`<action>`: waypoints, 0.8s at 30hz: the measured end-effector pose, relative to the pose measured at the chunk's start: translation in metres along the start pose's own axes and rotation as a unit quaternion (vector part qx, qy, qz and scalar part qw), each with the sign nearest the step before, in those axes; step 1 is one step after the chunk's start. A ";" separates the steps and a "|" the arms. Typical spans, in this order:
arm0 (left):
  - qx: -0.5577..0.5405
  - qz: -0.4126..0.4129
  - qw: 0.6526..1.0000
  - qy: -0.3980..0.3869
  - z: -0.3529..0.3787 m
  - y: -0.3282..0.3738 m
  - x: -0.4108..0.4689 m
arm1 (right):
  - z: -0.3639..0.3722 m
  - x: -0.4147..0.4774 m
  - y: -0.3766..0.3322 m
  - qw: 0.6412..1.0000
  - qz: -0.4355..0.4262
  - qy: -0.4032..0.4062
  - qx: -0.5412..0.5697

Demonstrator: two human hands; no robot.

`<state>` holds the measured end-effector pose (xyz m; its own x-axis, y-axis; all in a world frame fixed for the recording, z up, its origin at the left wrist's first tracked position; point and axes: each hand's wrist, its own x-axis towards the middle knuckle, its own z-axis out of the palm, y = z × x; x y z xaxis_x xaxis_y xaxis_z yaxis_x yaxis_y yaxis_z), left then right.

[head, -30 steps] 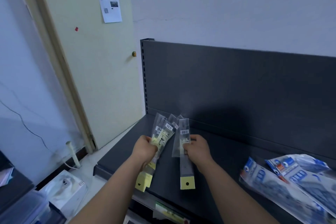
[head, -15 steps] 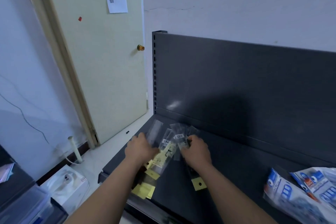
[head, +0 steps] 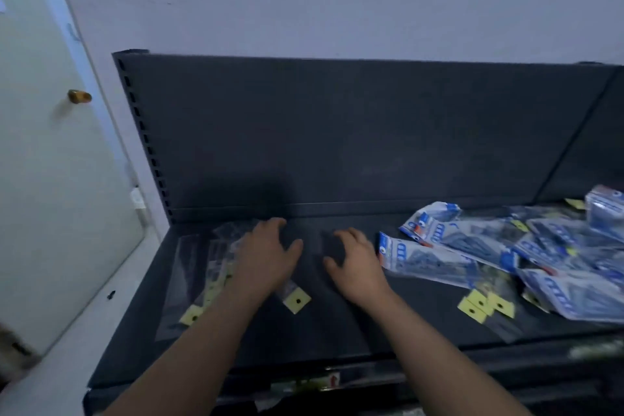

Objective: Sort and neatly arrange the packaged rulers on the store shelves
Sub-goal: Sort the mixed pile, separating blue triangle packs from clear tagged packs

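Several clear-sleeved rulers with yellow hang tabs (head: 216, 267) lie flat on the left part of the dark shelf (head: 337, 324). My left hand (head: 266, 257) rests palm down over them with fingers spread. One yellow tab (head: 297, 300) pokes out below that hand. My right hand (head: 354, 260) hovers or rests just right of it on bare shelf, fingers loosely bent, holding nothing. A heap of blue-and-white packaged rulers (head: 506, 253) lies at the right, with more yellow-tabbed sleeves (head: 486, 306) under its front edge.
The shelf's dark back panel (head: 337, 132) rises behind the goods. A pale door (head: 44, 179) with a brass knob (head: 79, 96) stands to the left. The shelf's front edge (head: 304, 378) carries label strips.
The rulers held fanned in both hands a second ago now lie flat on the shelf. Both hands have let go and spread. The view has swung right, showing more of the blue-and-white heap.
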<state>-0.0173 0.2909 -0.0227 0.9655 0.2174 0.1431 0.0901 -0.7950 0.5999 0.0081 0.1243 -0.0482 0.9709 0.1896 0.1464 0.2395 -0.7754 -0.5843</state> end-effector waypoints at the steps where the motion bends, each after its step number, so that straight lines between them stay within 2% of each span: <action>1: 0.001 0.016 1.000 -0.015 0.009 0.012 -0.002 | -0.011 -0.006 0.011 1.000 0.007 0.013 -0.014; 5: 0.017 0.066 0.995 -0.078 0.047 0.056 -0.007 | -0.052 -0.022 0.064 0.996 0.063 0.052 -0.040; 10: 0.033 0.135 0.976 -0.168 0.099 0.107 -0.003 | -0.108 -0.032 0.136 0.987 0.131 0.047 -0.081; 15: 0.070 0.135 0.960 -0.235 0.145 0.155 0.005 | -0.152 -0.033 0.194 0.976 0.175 -0.009 -0.128; 20: 0.178 0.134 0.933 -0.284 0.176 0.172 0.022 | -0.175 -0.015 0.217 0.973 0.159 -0.050 -0.159; 24: 0.231 0.103 0.929 -0.269 0.180 0.178 0.030 | -0.175 0.010 0.232 0.969 0.156 -0.099 -0.165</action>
<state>0.0713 0.0541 -0.0531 0.9451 -0.1826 -0.2709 -0.1356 -0.9737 0.1832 0.0730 -0.1593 -0.0431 0.9851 0.0015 -0.1718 -0.0480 -0.9579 -0.2831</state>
